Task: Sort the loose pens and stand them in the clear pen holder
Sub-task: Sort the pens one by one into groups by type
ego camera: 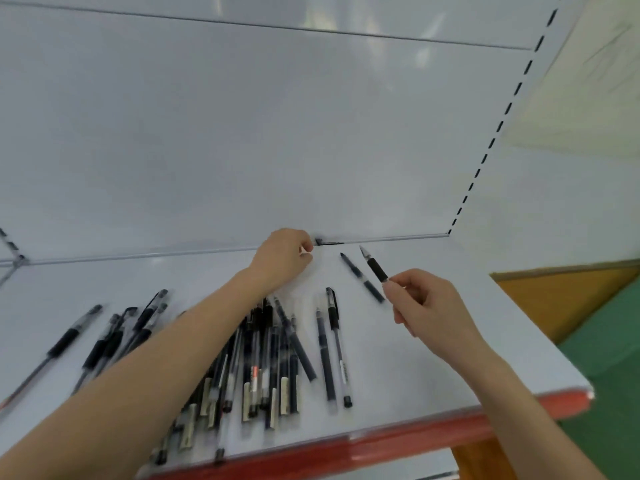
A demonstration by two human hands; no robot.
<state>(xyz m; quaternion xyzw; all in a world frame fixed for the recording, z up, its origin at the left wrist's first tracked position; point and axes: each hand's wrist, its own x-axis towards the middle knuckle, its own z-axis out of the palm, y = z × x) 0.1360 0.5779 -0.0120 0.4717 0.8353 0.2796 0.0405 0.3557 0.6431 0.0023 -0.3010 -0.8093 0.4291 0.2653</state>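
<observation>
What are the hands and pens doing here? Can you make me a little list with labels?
right hand: pinches the held pen, black grip, tip pointing away
left hand: fingers curled at the back edge of the shelf; whether it holds anything is unclear
pen pile: lying flat, partly under the left forearm
lone pen: lying flat beside the held pen
pen holder: not in view

A shop display: a white metal shelf (433, 341) with a plain back panel (242, 133), a slotted upright (498, 129) at upper right, a red front strip (381, 441) along the bottom, bulk pens (263, 358) at lower centre, green floor (609, 341) at lower right.
</observation>
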